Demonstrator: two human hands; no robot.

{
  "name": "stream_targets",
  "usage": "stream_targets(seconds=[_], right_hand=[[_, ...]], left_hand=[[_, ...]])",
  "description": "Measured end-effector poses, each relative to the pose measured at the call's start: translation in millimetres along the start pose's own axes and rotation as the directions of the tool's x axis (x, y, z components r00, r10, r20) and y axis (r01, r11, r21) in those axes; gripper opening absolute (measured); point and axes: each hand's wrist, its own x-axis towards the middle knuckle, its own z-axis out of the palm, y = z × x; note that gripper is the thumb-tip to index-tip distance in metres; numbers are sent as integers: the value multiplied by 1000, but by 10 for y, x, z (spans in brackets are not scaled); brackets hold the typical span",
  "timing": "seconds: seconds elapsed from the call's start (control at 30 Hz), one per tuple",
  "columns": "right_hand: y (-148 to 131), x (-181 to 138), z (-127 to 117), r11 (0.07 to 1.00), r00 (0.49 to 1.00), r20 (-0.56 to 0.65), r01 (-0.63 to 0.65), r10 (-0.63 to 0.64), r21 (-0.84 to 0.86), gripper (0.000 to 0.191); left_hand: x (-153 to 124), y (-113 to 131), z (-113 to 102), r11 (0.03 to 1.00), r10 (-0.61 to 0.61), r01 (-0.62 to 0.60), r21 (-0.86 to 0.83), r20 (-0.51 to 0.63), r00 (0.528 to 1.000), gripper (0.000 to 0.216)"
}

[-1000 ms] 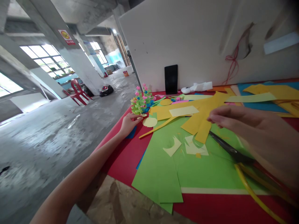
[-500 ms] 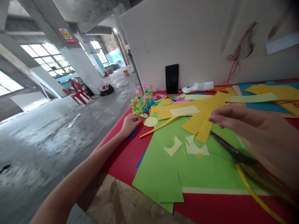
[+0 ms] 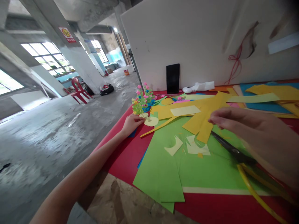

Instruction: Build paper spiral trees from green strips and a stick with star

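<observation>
My left hand (image 3: 130,123) reaches far out to the table's left edge, its fingertips pinching a small pale yellow paper disc (image 3: 144,115) at the foot of a green paper plant with pink flowers (image 3: 142,100). A larger pale disc (image 3: 151,121) lies just right of it. My right hand (image 3: 252,130) hovers close to the camera over the yellow paper (image 3: 198,119), fingers stretched out and together, nothing seen in them. Black scissors with yellow handles (image 3: 235,152) lie under that hand on the green sheets (image 3: 198,171).
The red table (image 3: 121,158) carries overlapping green, yellow and blue paper sheets and pale offcuts (image 3: 174,146). A black phone (image 3: 173,78) leans on the white board at the back, beside a white object (image 3: 198,86). A concrete floor and a red chair (image 3: 78,90) lie to the left.
My left hand has shifted slightly right and closed its fingertips on the small disc by the paper plant. My right hand has stayed almost still.
</observation>
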Motion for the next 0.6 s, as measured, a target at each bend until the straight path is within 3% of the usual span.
stream_targets(seconds=[0.23, 0.6], right_hand=[[8, 1, 3, 1000, 999, -22, -25, 25, -13, 23], [-7, -13, 83, 998, 996, 77, 42, -38, -45, 21]], left_hand=[[-7, 24, -8, 1000, 23, -24, 20, 6, 1000, 24], [-58, 8, -23, 995, 85, -84, 49, -11, 996, 22]])
